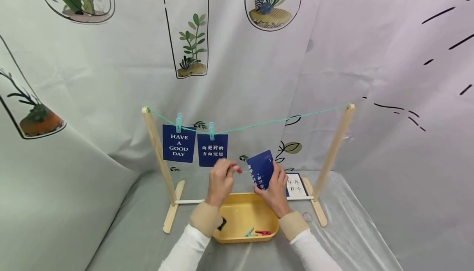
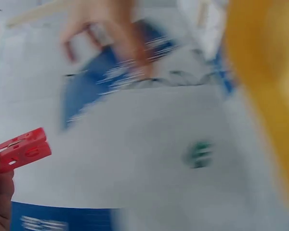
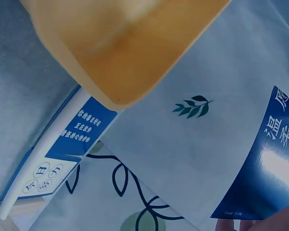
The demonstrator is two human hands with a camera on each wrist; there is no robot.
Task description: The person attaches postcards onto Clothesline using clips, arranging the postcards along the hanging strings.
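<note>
In the head view my left hand (image 1: 220,181) is raised above the left part of the yellow tub. It pinches a red clothespin (image 2: 28,148), whose far end sticks out in the left wrist view. My right hand (image 1: 275,192) grips a dark blue card (image 1: 261,167) with white characters, held tilted below the green string (image 1: 259,127). From the string's left half hang two blue cards, one reading HAVE A GOOD DAY (image 1: 178,142) and one with Chinese text (image 1: 212,149). A light blue clothespin (image 1: 179,123) fixes the first and another clothespin (image 1: 211,131) the second.
The string runs between two wooden posts (image 1: 157,151) on feet, joined by a white rod (image 1: 189,201). A yellow tub (image 1: 244,217) under my hands holds a red clothespin (image 1: 263,232) and a green clothespin (image 1: 250,232). More cards (image 1: 296,184) lie by the right post.
</note>
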